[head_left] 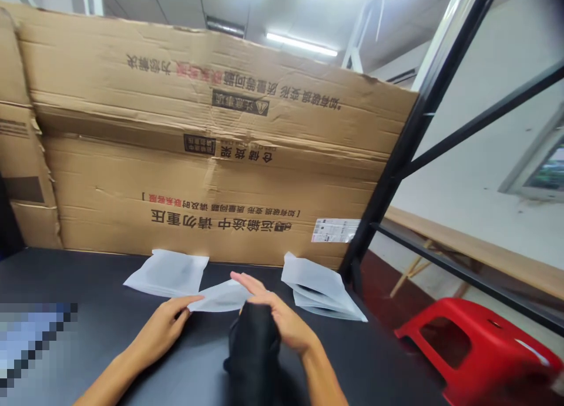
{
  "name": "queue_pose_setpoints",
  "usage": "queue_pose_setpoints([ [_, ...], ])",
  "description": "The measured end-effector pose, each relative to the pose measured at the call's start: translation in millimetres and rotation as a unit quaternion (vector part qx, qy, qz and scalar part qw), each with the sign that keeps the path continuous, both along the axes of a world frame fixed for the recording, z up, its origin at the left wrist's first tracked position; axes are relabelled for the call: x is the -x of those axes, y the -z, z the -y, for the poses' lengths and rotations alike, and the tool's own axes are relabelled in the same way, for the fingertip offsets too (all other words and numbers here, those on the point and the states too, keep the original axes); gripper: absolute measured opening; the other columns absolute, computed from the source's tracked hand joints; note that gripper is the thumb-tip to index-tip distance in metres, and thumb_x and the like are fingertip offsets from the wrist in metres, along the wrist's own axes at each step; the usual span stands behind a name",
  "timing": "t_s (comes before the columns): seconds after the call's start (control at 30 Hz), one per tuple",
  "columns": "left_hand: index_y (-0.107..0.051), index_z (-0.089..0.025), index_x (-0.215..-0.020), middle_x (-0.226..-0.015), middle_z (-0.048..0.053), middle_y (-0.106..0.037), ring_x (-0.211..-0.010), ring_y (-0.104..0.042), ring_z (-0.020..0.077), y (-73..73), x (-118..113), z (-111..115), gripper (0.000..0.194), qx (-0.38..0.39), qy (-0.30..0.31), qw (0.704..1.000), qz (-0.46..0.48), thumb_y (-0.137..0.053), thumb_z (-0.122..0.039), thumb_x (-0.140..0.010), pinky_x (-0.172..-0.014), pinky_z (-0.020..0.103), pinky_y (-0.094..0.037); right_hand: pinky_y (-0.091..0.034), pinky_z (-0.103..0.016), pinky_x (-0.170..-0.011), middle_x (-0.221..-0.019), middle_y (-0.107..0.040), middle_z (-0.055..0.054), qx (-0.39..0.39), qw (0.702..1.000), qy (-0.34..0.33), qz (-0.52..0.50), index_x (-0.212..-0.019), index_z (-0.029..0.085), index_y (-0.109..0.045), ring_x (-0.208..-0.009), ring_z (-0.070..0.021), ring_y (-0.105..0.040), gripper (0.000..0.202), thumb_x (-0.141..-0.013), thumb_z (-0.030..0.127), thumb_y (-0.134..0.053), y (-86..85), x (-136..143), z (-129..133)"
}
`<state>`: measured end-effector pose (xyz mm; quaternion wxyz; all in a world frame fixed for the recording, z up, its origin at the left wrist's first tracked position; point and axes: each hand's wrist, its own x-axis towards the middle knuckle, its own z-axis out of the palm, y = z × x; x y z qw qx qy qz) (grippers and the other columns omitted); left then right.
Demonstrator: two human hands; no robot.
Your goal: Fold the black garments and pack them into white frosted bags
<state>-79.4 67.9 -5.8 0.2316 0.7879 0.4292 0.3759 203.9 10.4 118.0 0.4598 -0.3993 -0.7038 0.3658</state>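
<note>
My left hand (170, 321) rests low over the black tabletop, with its index finger and thumb closed on the left edge of a translucent white pouch (218, 297). At the pouch's right end is my right hand (286, 321), its fingers stretched out and reaching to the left over the corner. A blurred black object (254, 353) stands in front of my right palm and hides part of it; its kind cannot be made out. Similar white pouches (171, 274) lie flat behind my left hand. More white pouches (321, 285) lie in a loose, fanned stack to the right.
A large printed cardboard sheet (220, 177) stands along the back of the black table (88, 341). A black metal post (388, 177) rises at the right. Beyond it are a red plastic stool (476, 335) and a wooden bench (476, 250). A pixelated patch covers the left edge.
</note>
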Motion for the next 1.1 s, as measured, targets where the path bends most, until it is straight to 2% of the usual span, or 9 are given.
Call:
queue_pose_setpoints([
  [0.1,-0.062,-0.030,-0.132,-0.130,0.002,-0.068,-0.121,-0.062,0.0273,-4.6,-2.9,0.5,0.040,0.012,0.019,1.000,0.008,-0.043,-0.039,-0.099,-0.107,0.042,-0.047,-0.032,-0.054,-0.114,-0.129,-0.067,-0.002,-0.073,0.978,-0.024,0.196,-0.076,0.029,-0.076,-0.137,-0.0290,-0.045,0.013,-0.077,0.019,-0.068,20.9,19.3,-7.9],
  [0.17,-0.057,-0.031,-0.138,-0.137,0.002,-0.063,-0.127,-0.058,0.0265,-6.5,-5.1,0.7,0.042,-0.008,0.010,1.000,0.010,-0.044,-0.041,-0.099,-0.111,0.043,-0.043,-0.029,-0.053,-0.115,-0.117,-0.072,-0.004,-0.132,0.949,0.045,0.283,-0.089,0.027,-0.076,-0.129,-0.0262,-0.053,0.026,-0.083,0.011,-0.057,30.8,24.3,-17.0],
  [0.27,-0.043,-0.032,-0.147,-0.150,0.002,-0.050,-0.138,-0.045,0.0260,-11.5,-9.6,4.9,0.049,-0.061,-0.048,0.996,0.034,-0.047,-0.039,-0.098,-0.118,0.046,-0.033,-0.028,-0.055,-0.115,-0.116,-0.073,-0.007,-0.191,0.919,0.160,0.306,-0.102,0.024,-0.074,-0.127,-0.0268,-0.054,0.034,-0.086,0.008,-0.049,32.8,14.5,-27.0],
  [0.43,-0.034,-0.033,-0.151,-0.156,0.004,-0.039,-0.142,-0.038,0.0272,-24.2,-16.4,22.9,0.055,-0.056,-0.046,0.997,0.035,-0.048,-0.038,-0.098,-0.118,0.046,-0.032,-0.016,-0.066,-0.115,-0.149,-0.049,-0.003,-0.184,0.897,0.232,0.329,-0.086,0.026,-0.077,-0.148,-0.0371,-0.021,0.027,-0.080,0.010,-0.056,28.6,-12.6,-28.5],
  [0.6,-0.046,-0.036,-0.145,-0.148,0.005,-0.051,-0.135,-0.047,0.0328,-23.5,-20.5,28.1,0.069,0.014,0.080,0.997,0.013,-0.073,-0.042,-0.082,-0.116,0.048,-0.034,-0.028,-0.059,-0.113,-0.137,-0.061,-0.004,-0.080,0.963,0.174,0.188,-0.086,0.028,-0.078,-0.139,-0.0331,-0.039,0.015,-0.081,0.024,-0.064,28.3,-2.6,-28.3],
  [0.7,-0.055,-0.032,-0.139,-0.137,0.007,-0.061,-0.124,-0.055,0.0355,-26.6,-24.9,27.3,0.067,0.065,0.114,0.989,0.064,-0.078,-0.041,-0.077,-0.109,0.046,-0.043,-0.046,-0.042,-0.098,-0.103,-0.074,-0.005,-0.040,0.988,0.139,0.048,-0.080,0.024,-0.077,-0.106,-0.0266,-0.062,0.015,-0.081,0.037,-0.069,27.8,19.2,-26.8],
  [0.77,-0.065,-0.027,-0.127,-0.124,0.006,-0.069,-0.114,-0.060,0.0355,-31.7,-28.3,27.1,0.050,0.095,0.111,0.983,0.112,-0.072,-0.045,-0.081,-0.101,0.043,-0.048,-0.051,-0.034,-0.079,-0.077,-0.071,-0.003,0.023,0.994,0.101,-0.032,-0.071,0.021,-0.073,-0.079,-0.0213,-0.063,0.029,-0.081,0.048,-0.070,27.2,31.2,-24.6],
  [0.93,-0.071,-0.021,-0.113,-0.104,0.006,-0.075,-0.101,-0.064,0.0322,-39.4,-33.4,25.5,0.051,0.219,0.120,0.936,0.248,-0.058,-0.063,-0.086,-0.089,0.041,-0.053,-0.049,-0.027,-0.059,-0.067,-0.066,0.000,0.207,0.950,-0.045,-0.230,-0.076,0.019,-0.070,-0.061,-0.0154,-0.058,0.041,-0.083,0.059,-0.066,17.0,36.2,-15.3],
  [1.1,-0.066,-0.021,-0.117,-0.106,0.009,-0.073,-0.099,-0.068,0.0283,-45.3,-29.6,22.8,0.062,0.354,0.137,0.843,0.380,-0.042,-0.072,-0.090,-0.090,0.043,-0.052,-0.054,-0.028,-0.065,-0.073,-0.070,0.000,0.255,0.896,-0.051,-0.361,-0.085,0.021,-0.069,-0.065,-0.0158,-0.066,0.029,-0.085,0.051,-0.070,8.4,31.9,-9.7],
])
